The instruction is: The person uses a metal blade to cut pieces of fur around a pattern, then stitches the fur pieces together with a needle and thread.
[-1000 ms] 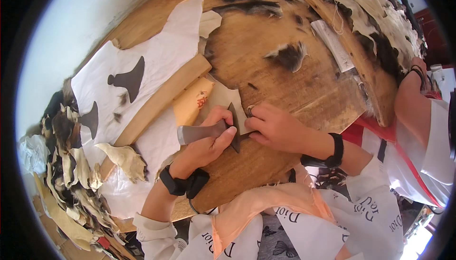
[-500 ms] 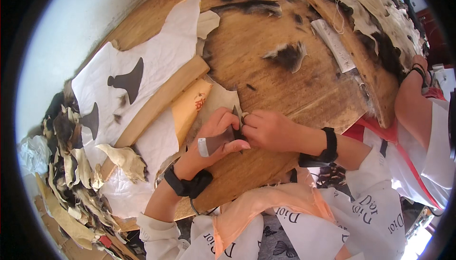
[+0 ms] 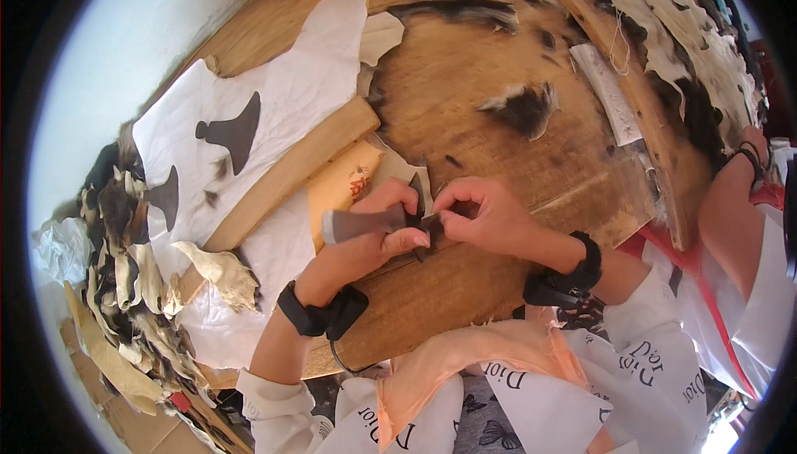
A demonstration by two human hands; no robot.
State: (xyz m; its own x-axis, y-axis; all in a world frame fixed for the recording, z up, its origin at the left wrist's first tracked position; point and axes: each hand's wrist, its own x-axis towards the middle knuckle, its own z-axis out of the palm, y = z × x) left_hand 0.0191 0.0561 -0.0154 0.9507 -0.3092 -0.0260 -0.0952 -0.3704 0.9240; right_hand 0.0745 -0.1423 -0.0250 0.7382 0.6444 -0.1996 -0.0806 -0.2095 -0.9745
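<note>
Near the middle of the board, my left hand (image 3: pixel 382 226) is closed around a dark grey flared flat piece (image 3: pixel 361 223) with a pale end edge; it looks like a blade. Close beside it, my right hand (image 3: pixel 490 215) is closed in a pinch, thumb and forefinger meeting at a small dark bit (image 3: pixel 432 225) by the left fingertips. What the right fingers hold is too small to make out. A pale hide piece (image 3: pixel 421 177) shows just beyond the left hand. Both wrists wear black bands.
A wooden bar (image 3: pixel 290 176) lies on a white sheet (image 3: pixel 311 60) with two dark bell-shaped pieces (image 3: pixel 237 134). Fur scraps (image 3: pixel 124 213) heap at left, hides (image 3: pixel 664 39) at far right. A black-and-white fur scrap (image 3: pixel 527 109) rests on the wooden board (image 3: pixel 448 64). Another person's arm (image 3: pixel 735 197) reaches in at right.
The flared piece has swung so its pale end sits further left and higher. My right fingers have lifted a little and show a clearer pinch. The whole view has shifted slightly.
</note>
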